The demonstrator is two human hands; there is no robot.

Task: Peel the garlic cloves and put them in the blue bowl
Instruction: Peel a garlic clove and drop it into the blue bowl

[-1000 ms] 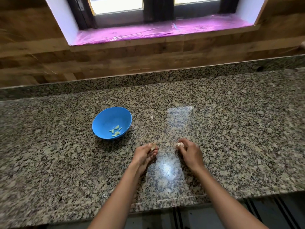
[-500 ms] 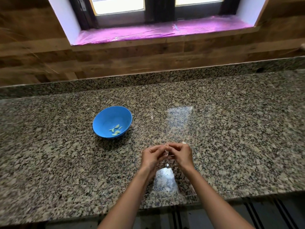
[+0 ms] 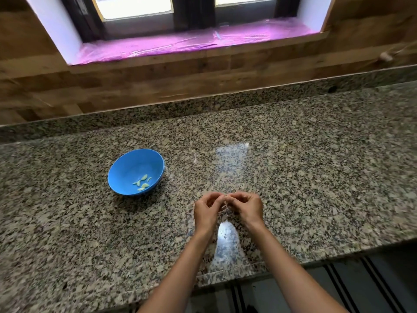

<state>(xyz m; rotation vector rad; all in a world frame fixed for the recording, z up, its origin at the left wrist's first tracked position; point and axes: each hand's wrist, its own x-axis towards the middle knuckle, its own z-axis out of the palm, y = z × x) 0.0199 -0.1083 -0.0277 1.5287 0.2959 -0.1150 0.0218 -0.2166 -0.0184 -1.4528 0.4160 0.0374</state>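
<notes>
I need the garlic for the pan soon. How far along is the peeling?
Done: a few peeled garlic cloves lie in the blue bowl on the granite counter. In hand: the left hand and right hand meet just above the counter, both pinching one small clove, apparently mid-peel. Left: finish it and drop it in the bowl. I can't make out any unpeeled cloves on the speckled counter.

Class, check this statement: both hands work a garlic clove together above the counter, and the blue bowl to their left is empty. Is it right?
Not quite. The head view shows the blue bowl already holds several peeled cloves. The rest stands: left hand and right hand meet over the counter.
</notes>
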